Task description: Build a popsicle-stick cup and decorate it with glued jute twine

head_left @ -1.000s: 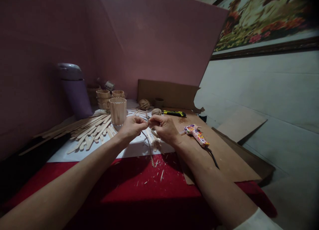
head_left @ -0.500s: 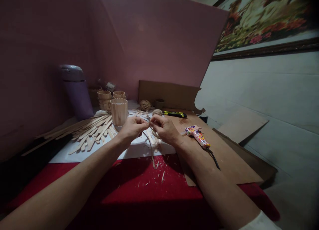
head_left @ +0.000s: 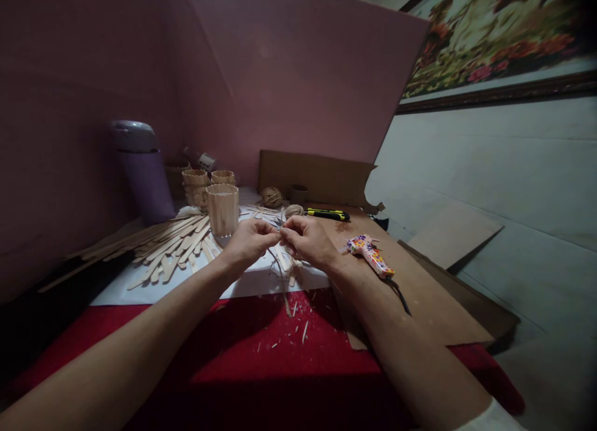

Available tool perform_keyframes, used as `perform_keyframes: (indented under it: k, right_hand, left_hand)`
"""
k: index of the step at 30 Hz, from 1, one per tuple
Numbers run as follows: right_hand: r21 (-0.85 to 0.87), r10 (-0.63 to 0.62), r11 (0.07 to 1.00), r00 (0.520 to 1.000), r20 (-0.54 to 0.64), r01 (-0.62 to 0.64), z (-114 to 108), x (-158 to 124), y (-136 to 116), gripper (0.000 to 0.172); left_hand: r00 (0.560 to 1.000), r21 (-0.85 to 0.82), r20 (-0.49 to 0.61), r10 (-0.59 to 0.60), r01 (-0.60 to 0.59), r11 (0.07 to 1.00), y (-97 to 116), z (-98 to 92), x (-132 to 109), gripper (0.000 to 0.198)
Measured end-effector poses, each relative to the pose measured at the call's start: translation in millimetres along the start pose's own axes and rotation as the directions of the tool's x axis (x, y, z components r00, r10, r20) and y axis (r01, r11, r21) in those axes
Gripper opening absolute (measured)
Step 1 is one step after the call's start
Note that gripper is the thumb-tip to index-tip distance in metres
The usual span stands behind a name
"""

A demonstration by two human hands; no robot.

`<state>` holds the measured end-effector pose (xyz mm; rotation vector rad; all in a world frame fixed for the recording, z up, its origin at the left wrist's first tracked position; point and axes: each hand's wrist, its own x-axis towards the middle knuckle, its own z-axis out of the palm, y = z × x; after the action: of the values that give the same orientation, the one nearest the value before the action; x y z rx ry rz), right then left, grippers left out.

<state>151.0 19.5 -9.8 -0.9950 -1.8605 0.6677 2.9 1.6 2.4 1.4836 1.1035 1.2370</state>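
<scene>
My left hand point(head_left: 249, 241) and my right hand point(head_left: 308, 241) meet above the white paper, each closed in a pinch with the fingertips almost touching. Between them they hold a thin piece of twine point(head_left: 284, 291), whose loose end hangs down onto the red cloth. The exact grip at the fingertips is too small to make out. A cup of upright wooden sticks point(head_left: 222, 212) stands just beyond my left hand. Behind my hands lie two balls of twine, one farther back point(head_left: 272, 197) and a nearer twine ball point(head_left: 295, 211). Several craft sticks point(head_left: 293, 270) lie beneath my right hand.
Fanned craft sticks point(head_left: 175, 250) cover the paper's left side, near a purple bottle point(head_left: 148, 185) and more stick cups point(head_left: 194, 188). On the right, a flowered glue gun point(head_left: 370, 255) and a yellow-black utility knife point(head_left: 329, 214) lie on cardboard point(head_left: 420, 300). Wood scraps litter the red cloth point(head_left: 233, 350).
My right hand's fingers have shifted slightly downward, closer to the left fingertips. The twine is still held between both hands, and the things on the table have stayed put.
</scene>
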Motion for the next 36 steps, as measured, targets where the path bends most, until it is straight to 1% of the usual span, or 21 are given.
perform_keyframes:
  k: [3,5,9,14,19,25,29,33,36]
  right_hand:
    - [-0.125,-0.126,0.985,0.992,-0.021,0.122,-2.6,-1.6,-3.7,0.015]
    - [-0.162,-0.165,0.974,0.986,-0.015,0.16,-5.0,-1.6,-4.2,0.012]
    - [-0.072,-0.149,0.986,0.989,0.024,0.15,-7.1,-0.9,0.0,0.011]
    - [0.034,-0.153,0.988,0.988,0.012,0.153,-6.3,-0.8,4.5,0.011]
    - [0.099,-0.108,0.99,0.994,0.031,0.105,-4.7,0.5,9.2,0.011]
    - [0.19,-0.068,0.98,0.996,0.049,0.057,-4.0,0.9,8.8,0.011]
    - [0.196,-0.06,0.979,0.997,0.053,0.049,-4.4,0.1,4.7,0.013]
    - [0.188,-0.018,0.982,0.998,0.057,0.007,-3.5,0.7,4.5,0.016]
    - [0.151,-0.036,0.988,0.999,0.038,0.03,-3.3,1.5,5.9,0.014]
  left_hand:
    - [1.0,-0.007,-0.003,-0.018,0.018,1.0,0.7,0.3,-0.6,0.012]
    - [0.999,-0.02,0.014,-0.036,0.036,0.999,1.1,-0.2,-1.2,0.013]
    - [0.994,-0.077,0.07,-0.089,0.094,0.993,1.4,-2.8,-2.0,0.015]
    - [0.986,-0.163,0.123,-0.109,0.128,0.978,2.2,-5.1,-3.0,0.017]
    - [0.974,-0.173,0.185,-0.127,0.16,0.972,0.8,-5.2,-3.0,0.015]
    - [0.959,-0.206,0.25,-0.132,0.186,0.961,-2.0,-6.0,-1.6,0.02]
    - [0.957,-0.193,0.259,-0.133,0.187,0.963,-2.3,-6.3,-1.8,0.025]
    - [0.953,-0.192,0.275,-0.124,0.181,0.965,-3.9,-6.7,-0.9,0.028]
    - [0.956,-0.186,0.262,-0.13,0.182,0.966,-4.3,-6.7,0.2,0.029]
